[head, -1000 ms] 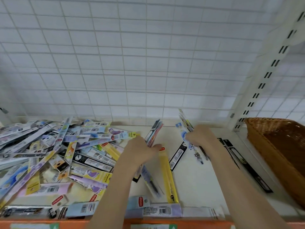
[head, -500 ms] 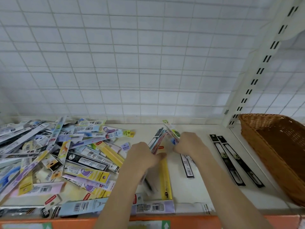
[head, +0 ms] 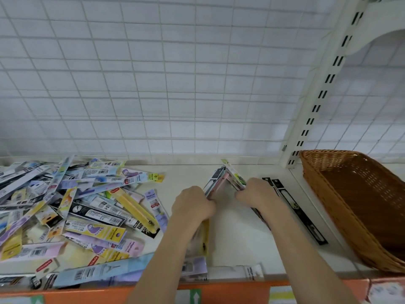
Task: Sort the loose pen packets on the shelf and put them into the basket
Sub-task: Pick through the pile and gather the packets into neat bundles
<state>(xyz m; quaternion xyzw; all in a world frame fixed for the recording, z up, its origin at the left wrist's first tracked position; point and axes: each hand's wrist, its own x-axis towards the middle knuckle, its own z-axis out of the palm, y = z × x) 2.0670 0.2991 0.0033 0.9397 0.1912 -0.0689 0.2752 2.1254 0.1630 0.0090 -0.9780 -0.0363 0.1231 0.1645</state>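
Bare forearms (no sleeves visible)

Light was bright, even and diffuse, seemingly from overhead; shadows were soft and faint on the shelf (head: 236, 235). No hard glare. Wide-angle bending curved the wall grid (head: 153, 84) and upright (head: 324, 84) toward the edges. Packets (head: 65, 216) at far left were smeared and soft.

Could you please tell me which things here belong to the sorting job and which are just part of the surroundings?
Part of the job:
- left hand and right hand, each gripping packets
- held packets
- loose packet pile
- two black packets
- wicker basket

Just there:
- wire grid panel
- slotted upright
- orange shelf edge
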